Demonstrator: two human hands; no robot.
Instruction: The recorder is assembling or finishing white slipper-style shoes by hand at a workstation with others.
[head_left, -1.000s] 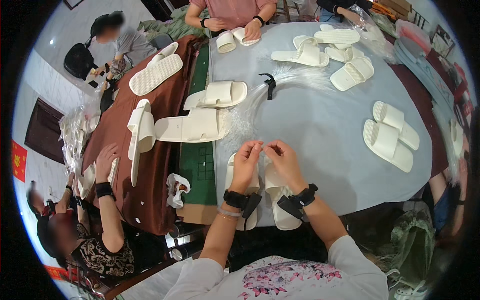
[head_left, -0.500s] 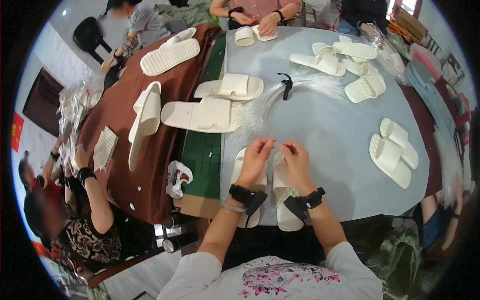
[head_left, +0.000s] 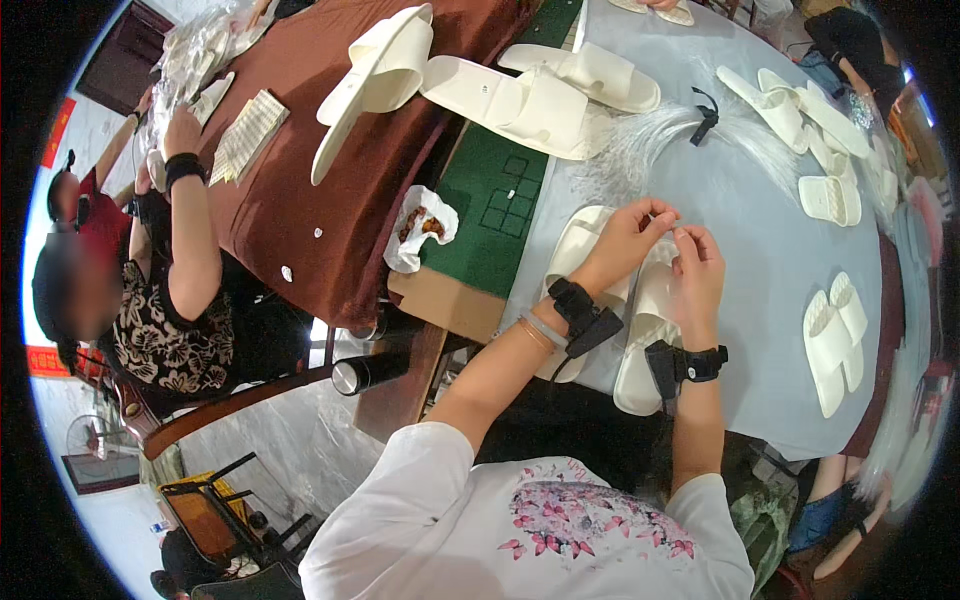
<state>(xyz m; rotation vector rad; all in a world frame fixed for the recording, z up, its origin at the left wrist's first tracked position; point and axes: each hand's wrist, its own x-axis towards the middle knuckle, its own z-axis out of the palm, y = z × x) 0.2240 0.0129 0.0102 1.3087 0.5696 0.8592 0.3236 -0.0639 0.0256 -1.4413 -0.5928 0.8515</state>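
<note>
My left hand [head_left: 630,245] and my right hand [head_left: 700,272] come together above a pair of white slippers, thumbs and fingertips pinched and almost meeting. Whatever is between the fingertips is too fine to make out. Below my left hand lies the left slipper [head_left: 572,245], partly covered by the wrist. Under my right hand sits the right slipper [head_left: 637,375], its toe strap partly hidden. Just beyond the hands a bundle of clear thin plastic strands [head_left: 640,150], bound with a black tie [head_left: 705,118], spreads over the grey tabletop.
White slippers [head_left: 520,105] rest across the table gap at upper left; another pair [head_left: 835,340] lies right. More slippers [head_left: 830,200] are farther right. On the left stand a brown-covered table [head_left: 330,230], a crumpled white wrapper [head_left: 422,228] and a dark bottle [head_left: 368,373]. A co-worker [head_left: 180,300] sits there.
The view has swung left and tilted, so the table and both hands appear farther right and higher. Both hands remain pinched close together over the slippers.
</note>
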